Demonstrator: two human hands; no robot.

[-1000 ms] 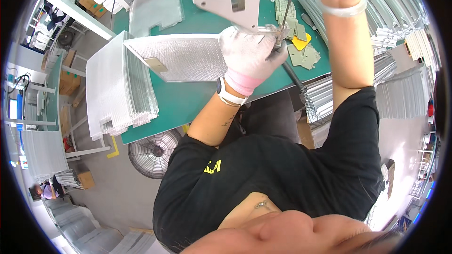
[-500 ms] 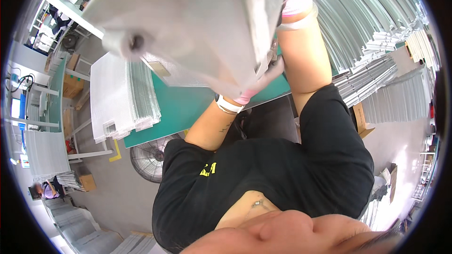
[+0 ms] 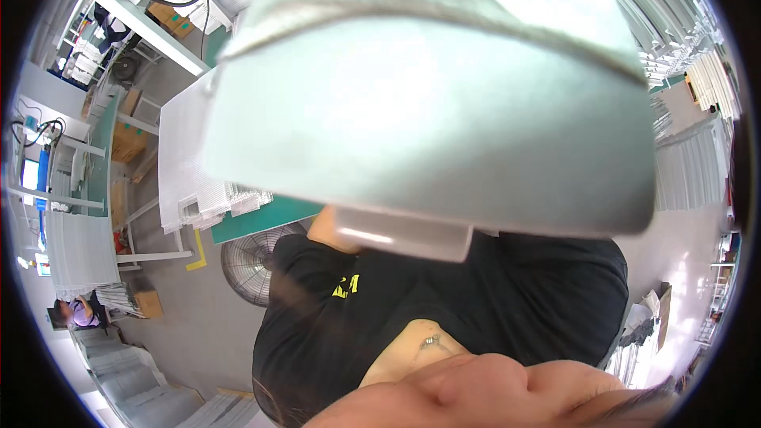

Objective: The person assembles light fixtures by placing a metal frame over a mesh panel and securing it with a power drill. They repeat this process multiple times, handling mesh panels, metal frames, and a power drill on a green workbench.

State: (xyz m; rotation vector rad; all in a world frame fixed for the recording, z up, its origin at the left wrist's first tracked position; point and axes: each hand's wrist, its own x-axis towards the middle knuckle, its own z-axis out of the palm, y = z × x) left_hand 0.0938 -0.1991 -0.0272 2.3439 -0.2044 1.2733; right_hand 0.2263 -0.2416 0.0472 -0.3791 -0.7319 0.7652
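A large pale grey-white panel (image 3: 428,127) fills the upper middle, very close and blurred. A dark crease or seam crosses its upper part, and a short tab (image 3: 404,236) juts from its near edge. Both my hands are hidden behind this panel, so their fingers and grip cannot be seen. Just a bit of my left upper arm (image 3: 326,230) shows below it. To the left, a stack of white perforated sheets (image 3: 181,158) lies on the green tabletop (image 3: 273,218), partly covered by the panel.
A round floor fan (image 3: 252,269) stands below the table's near edge. Racks of long pale strips (image 3: 666,8) and stacked sheets (image 3: 690,170) are on the right. A white frame beam (image 3: 139,16) crosses the upper left. Another person (image 3: 79,313) is far off at lower left.
The panel has swung up and nearer, turning a broad flat face to view. It now covers both hands, most of both arms and more of the tabletop, which were visible before.
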